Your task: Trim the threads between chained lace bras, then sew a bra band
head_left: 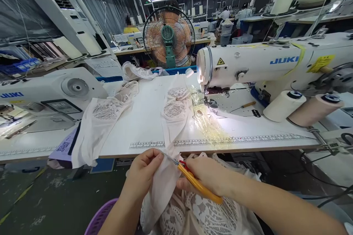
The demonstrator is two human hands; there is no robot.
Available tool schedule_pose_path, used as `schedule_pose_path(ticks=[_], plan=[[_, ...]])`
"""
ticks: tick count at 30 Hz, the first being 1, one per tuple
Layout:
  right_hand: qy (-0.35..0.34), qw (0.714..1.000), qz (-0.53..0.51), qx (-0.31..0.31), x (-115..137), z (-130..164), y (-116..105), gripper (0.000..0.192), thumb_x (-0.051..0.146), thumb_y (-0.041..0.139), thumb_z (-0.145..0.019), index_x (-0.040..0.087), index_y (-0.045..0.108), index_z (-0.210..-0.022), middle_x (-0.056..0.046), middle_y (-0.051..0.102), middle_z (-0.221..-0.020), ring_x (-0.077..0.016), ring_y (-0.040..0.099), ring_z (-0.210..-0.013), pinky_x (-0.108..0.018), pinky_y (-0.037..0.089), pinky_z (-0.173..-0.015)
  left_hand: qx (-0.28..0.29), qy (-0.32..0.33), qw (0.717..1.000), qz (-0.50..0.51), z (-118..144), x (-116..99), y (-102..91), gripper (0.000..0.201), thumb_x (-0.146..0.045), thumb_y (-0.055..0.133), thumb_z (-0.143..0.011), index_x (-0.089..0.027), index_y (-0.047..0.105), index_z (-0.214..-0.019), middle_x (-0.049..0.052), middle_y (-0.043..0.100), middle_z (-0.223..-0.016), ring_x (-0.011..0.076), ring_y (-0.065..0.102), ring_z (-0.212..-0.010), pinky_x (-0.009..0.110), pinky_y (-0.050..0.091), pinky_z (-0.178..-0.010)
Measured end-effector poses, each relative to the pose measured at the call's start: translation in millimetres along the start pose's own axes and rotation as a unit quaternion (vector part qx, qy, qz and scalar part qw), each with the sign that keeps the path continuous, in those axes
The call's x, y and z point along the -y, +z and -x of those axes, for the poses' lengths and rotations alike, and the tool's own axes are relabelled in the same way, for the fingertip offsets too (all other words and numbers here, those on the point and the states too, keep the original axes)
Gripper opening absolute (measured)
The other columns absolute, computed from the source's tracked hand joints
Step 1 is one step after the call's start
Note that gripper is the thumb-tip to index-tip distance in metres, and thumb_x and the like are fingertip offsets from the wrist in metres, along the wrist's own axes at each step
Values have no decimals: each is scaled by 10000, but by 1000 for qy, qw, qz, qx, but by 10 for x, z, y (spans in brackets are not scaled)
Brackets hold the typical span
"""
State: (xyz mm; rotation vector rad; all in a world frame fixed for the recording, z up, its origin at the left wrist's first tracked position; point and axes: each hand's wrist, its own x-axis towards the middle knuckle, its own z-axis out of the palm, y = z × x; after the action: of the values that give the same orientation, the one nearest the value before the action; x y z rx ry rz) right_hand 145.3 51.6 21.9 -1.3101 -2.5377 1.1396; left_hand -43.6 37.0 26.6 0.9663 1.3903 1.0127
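Note:
My left hand [142, 172] pinches the edge of a pale pink lace garment [168, 183] just below the table's front edge. My right hand [205, 176] holds yellow-handled thread snips [197, 183], their metal tips pointing left at the fabric beside my left fingers. The garment runs up from my lap onto the white sewing table [143, 125], where its lace cups [173, 108] lie flat. More lace fabric is bunched in my lap.
A white JUKI sewing machine [261, 66] stands at right, its lamp lighting the needle area. Two thread cones [299, 107] lie beside it. Another garment [102, 125] hangs over the table's left front. A second machine [41, 95] sits left; a fan [168, 36] stands behind. A purple basket [100, 218] is below.

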Motion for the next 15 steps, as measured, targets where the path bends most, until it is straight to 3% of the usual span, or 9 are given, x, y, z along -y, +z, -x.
schedule_pose_path(ticks=[5,9,13,15], plan=[[20,994,-105,1,-40,-21,34,432,598,517,-728,170,518,-673,-3,518,-605,-113,430,-509,-225,317,-482,10,13,1000,-26,24,9,-20,297,-443,653,-666,-173,553,-594,-40,482,-531,82,383,-473,191,320,-449],[-19,975,-191,-116,-50,36,9,362,522,590,-703,181,468,-705,5,511,-658,-121,449,-571,-224,357,-504,24,50,996,-64,153,-13,53,235,-385,653,-683,-169,588,-617,-10,529,-595,115,439,-555,212,350,-511],[-82,949,-266,-146,-37,120,105,253,423,541,-771,187,472,-832,-34,560,-815,-150,527,-713,-241,441,-608,84,98,988,-78,371,9,214,211,-348,605,-743,-197,559,-884,-36,493,-603,106,415,-547,211,324,-523],[-88,940,-299,-137,-37,157,159,220,407,515,-792,189,501,-816,-37,575,-791,-161,549,-709,-255,461,-630,115,91,988,-57,444,47,283,246,-378,604,-738,-201,505,-878,-39,481,-617,98,399,-537,205,300,-505]])
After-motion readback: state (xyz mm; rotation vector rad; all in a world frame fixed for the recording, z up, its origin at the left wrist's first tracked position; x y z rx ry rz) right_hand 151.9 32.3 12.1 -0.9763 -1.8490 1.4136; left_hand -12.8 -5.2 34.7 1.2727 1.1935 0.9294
